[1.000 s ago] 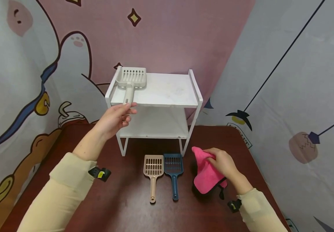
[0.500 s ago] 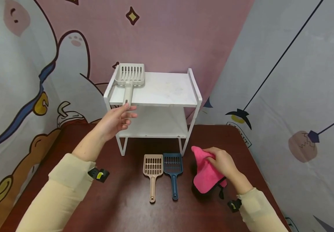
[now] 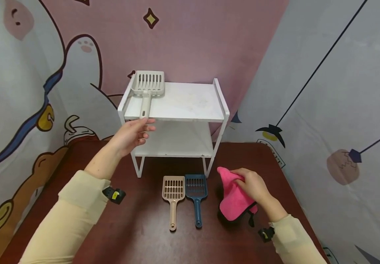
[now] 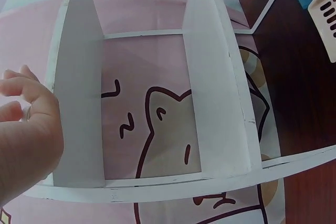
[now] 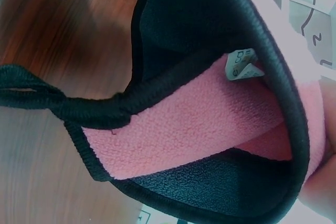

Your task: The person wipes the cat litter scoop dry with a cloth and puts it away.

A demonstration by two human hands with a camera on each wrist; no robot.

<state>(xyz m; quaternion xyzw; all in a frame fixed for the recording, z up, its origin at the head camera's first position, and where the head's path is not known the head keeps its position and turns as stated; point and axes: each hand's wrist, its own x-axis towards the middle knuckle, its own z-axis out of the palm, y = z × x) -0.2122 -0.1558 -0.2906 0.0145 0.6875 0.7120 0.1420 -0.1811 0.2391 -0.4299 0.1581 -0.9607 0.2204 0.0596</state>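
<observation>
My left hand (image 3: 130, 136) pinches the handle end of a white slotted litter scoop (image 3: 146, 97). The scoop's head is over the back left of the white two-tier shelf's (image 3: 190, 102) top board; I cannot tell whether it touches. In the left wrist view the curled fingers (image 4: 26, 90) are beside the shelf, and the scoop is mostly hidden. My right hand (image 3: 252, 185) grips a bright pink cloth (image 3: 232, 200) at the table's right. Up close, the cloth (image 5: 173, 129) shows black edging, a dark underside, a hanging loop and a small label.
Side by side on the dark brown table (image 3: 123, 234), a beige litter scoop (image 3: 173, 190) and a blue litter scoop (image 3: 196, 190) lie before the shelf, handles toward me. Printed cartoon fabric (image 3: 190, 40) hangs behind and on both sides.
The white scoop's head has risen slightly and moved a little toward the back relative to the shelf, with my left hand still at its handle. My right hand and the pink cloth stay put.
</observation>
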